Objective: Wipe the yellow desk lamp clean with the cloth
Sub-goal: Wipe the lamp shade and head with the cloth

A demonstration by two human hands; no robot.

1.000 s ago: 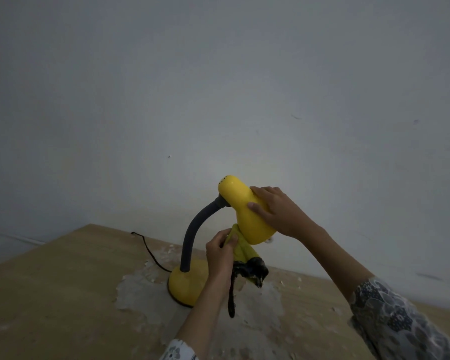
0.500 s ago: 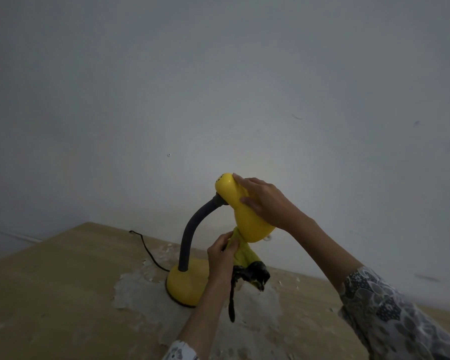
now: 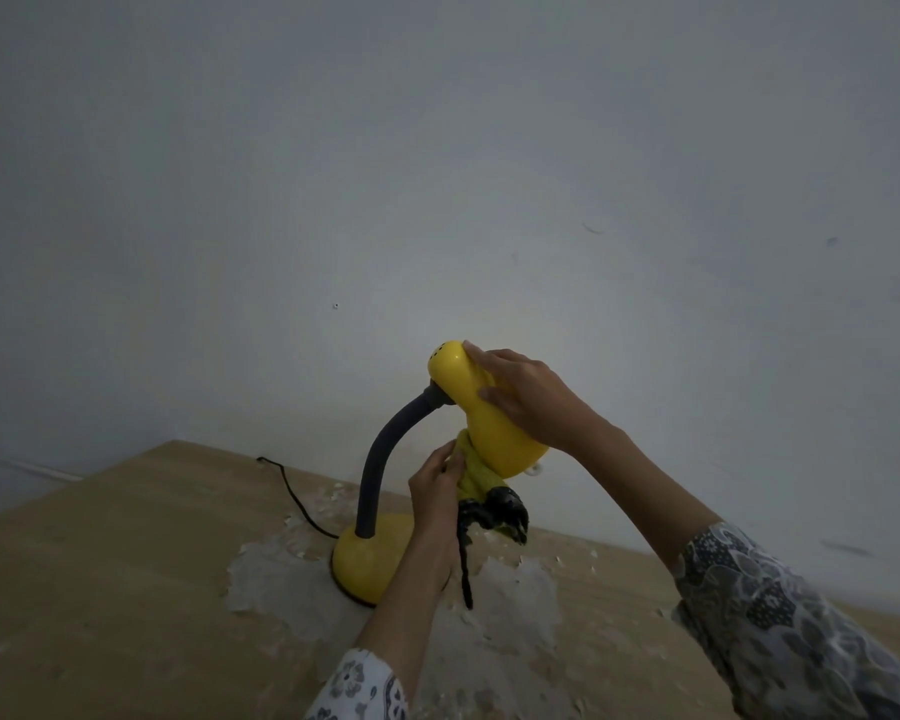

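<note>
Lamp shade [image 3: 494, 423] angled down-right, toward wall [image 3: 437, 148]

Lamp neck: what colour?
Dark grey neck, between yellow shade and yellow base; head view.

Right hand [image 3: 528, 400] grips yellow lamp [image 3: 481, 407] shade from above. Left hand [image 3: 435, 483] presses yellow-black cloth [image 3: 484, 493] against shade's underside. Lamp base on worn wooden table [image 3: 126, 589]; black cord [image 3: 294, 493] trails behind.

One yellow desk lamp [image 3: 494, 428], one cloth [image 3: 481, 480], one black cord [image 3: 294, 498], two hands: left hand [image 3: 435, 491], right hand [image 3: 528, 397]; one tabletop [image 3: 100, 563].
</note>
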